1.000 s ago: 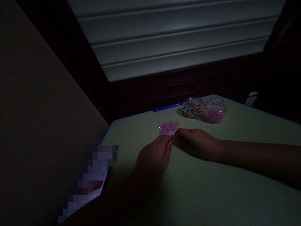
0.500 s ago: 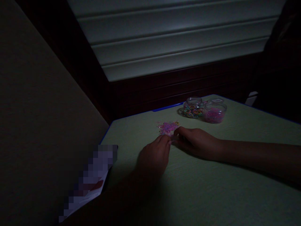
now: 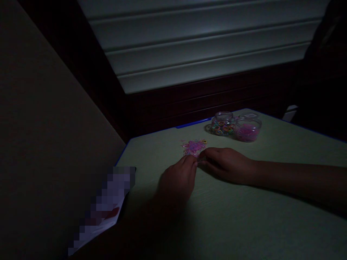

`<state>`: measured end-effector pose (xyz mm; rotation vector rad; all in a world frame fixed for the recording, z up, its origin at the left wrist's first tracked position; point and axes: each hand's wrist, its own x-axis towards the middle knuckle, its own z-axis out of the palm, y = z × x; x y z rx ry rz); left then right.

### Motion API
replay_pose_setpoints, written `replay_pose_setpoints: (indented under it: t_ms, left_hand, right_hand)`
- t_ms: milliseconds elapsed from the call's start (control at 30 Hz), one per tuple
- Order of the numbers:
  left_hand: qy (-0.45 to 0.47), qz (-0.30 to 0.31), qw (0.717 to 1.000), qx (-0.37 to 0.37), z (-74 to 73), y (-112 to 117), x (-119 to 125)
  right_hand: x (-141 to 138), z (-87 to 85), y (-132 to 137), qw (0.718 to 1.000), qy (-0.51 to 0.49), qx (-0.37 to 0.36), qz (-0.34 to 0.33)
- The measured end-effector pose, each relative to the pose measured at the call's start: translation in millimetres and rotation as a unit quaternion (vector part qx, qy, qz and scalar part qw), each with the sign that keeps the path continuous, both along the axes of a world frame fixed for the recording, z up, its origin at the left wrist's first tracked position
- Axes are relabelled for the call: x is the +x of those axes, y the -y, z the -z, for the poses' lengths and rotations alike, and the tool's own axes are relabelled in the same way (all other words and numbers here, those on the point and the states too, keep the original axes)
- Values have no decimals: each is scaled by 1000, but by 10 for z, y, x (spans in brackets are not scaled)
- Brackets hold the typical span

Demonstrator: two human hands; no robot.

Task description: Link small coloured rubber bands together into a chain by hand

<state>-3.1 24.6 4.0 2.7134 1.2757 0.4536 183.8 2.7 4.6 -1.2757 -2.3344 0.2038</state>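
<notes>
Two glass jars, one of mixed-colour loom bands [image 3: 221, 127] and one of pink loom bands [image 3: 247, 130], stand beyond a loose heap of pink bands [image 3: 193, 147] on the bench [image 3: 271, 216]. A pixelated sheet of paper [image 3: 104, 211] lies at the bench's left edge. The left hand [image 3: 176, 184] and right hand [image 3: 226, 166] sit almost as a moment earlier, curled, fingertips meeting just beside the heap. The dim light hides whether they hold a band.

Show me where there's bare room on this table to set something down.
The widest free patch is the green tabletop below the right hand. A smaller one lies left of the loose pink bands, above the left hand. It's crowded around those bands, where both hands meet, and at the far corner by the jar of mixed bands and the jar of pink bands.
</notes>
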Motion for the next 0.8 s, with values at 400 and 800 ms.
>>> replay_pose_setpoints:
  t_ms: [400,800]
  left_hand:
    - [5,2,1000,9,13,6,-3]
    - [20,-5,1000,3,6,15,3]
  right_hand:
    - [8,17,-4,1000,8,-1,19]
    - [17,34,-16,1000,8,-2,20]
